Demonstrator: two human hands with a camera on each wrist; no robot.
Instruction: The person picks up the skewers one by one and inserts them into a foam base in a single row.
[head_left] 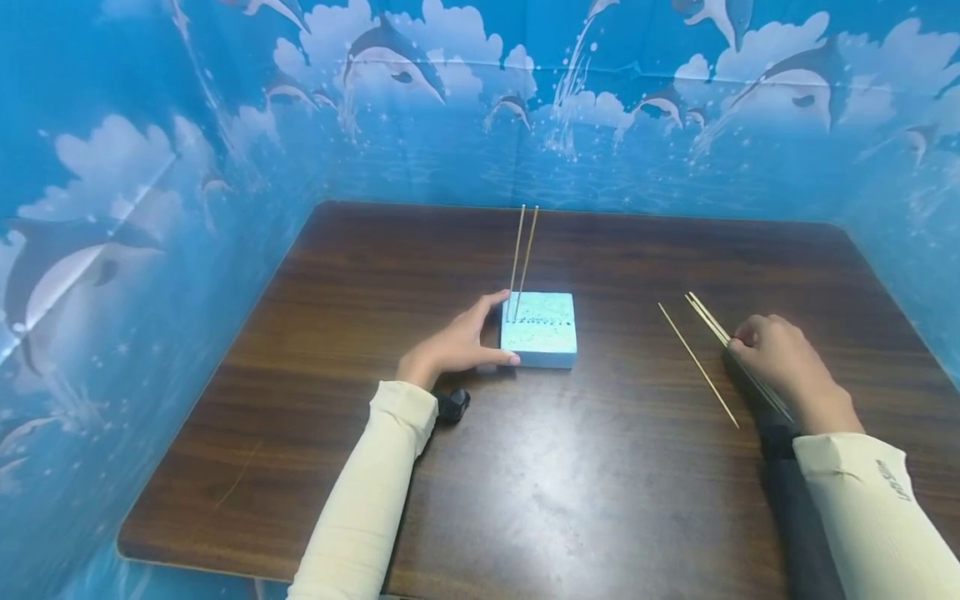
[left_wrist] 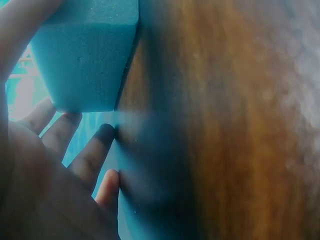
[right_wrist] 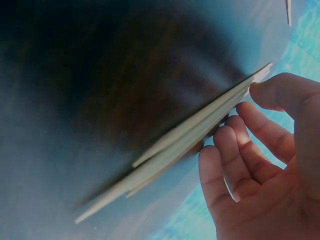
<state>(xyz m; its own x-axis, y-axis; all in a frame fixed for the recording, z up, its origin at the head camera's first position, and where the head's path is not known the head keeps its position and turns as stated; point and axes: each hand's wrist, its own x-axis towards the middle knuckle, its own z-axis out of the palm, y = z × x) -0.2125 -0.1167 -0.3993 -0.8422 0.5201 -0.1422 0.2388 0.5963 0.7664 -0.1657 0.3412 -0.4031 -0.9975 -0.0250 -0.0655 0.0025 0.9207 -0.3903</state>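
A pale blue foam block sits mid-table with a row of small holes across its top. Two thin wooden skewers stand in the holes at its left end, leaning slightly. My left hand grips the block's left side, thumb at the front and fingers toward the back. On the right, my right hand pinches at a small bundle of wooden skewers lying on the table, thumb and index fingertip against them; how many it holds cannot be told. One separate skewer lies left of that bundle.
The brown wooden table has rounded corners. A blue dolphin-print curtain surrounds its back and sides. Dark wrist-worn devices sit under both wrists, the left one close to the tabletop.
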